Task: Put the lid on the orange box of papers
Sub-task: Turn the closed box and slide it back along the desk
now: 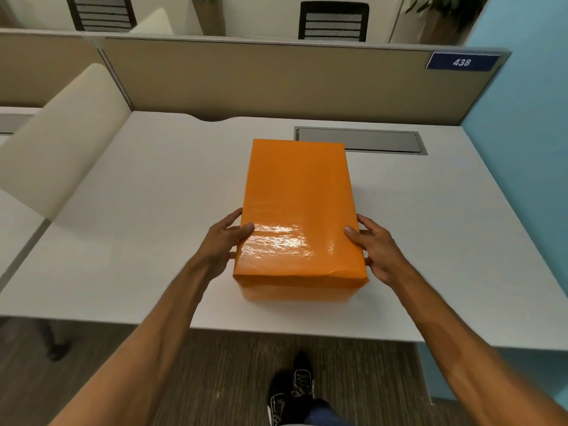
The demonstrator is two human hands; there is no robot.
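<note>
On the white desk (129, 216), near its middle and a little toward six o'clock, stands the orange box (296, 292), and the orange lid (299, 207) already covers it, hiding the papers; the left hand (219, 241) clasps the lid's side at nine o'clock, thumb laid over the top edge, fingers spread along the wall; the right hand (376, 250) mirrors it at three o'clock, thumb on top and fingers half curled down the side; both hands are loosely closed on the lid, not clenched. The step in hand looks like the final seating; judged from the crumpled corner at five o'clock, the lid may sit slightly skewed there; press down evenly with both palms, keep the long edges parallel to the box walls, and check the six o'clock rim for an even gap before letting go; pushing on one side alone could cock the lid or crease its glossy wrap.
</note>
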